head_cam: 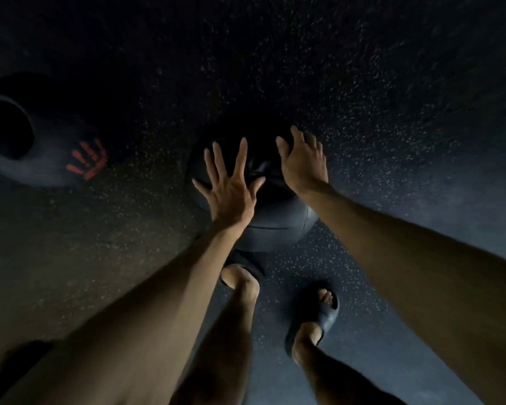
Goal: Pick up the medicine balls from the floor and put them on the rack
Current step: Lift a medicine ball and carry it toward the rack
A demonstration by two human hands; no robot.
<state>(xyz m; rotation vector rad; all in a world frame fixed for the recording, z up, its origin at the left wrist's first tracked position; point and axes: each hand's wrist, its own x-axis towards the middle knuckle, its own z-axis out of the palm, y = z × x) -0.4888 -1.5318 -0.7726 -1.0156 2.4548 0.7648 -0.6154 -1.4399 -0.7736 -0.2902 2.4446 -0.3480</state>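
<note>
A dark, round medicine ball [272, 217] lies on the speckled rubber floor in the middle of the head view, just ahead of my feet. My left hand [231, 185] hovers over its left side with fingers spread wide and nothing in it. My right hand [303, 159] reaches over the ball's upper right, fingers apart and slightly curled. Whether either palm touches the ball I cannot tell. The ball's far half is lost in shadow. No rack is in view.
A large dark ring-shaped object [41, 159] with a red handprint mark [88, 160] lies on the floor at the left. My feet in dark slides [319, 317] stand right behind the ball. The speckled floor [362, 112] stretches ahead and right.
</note>
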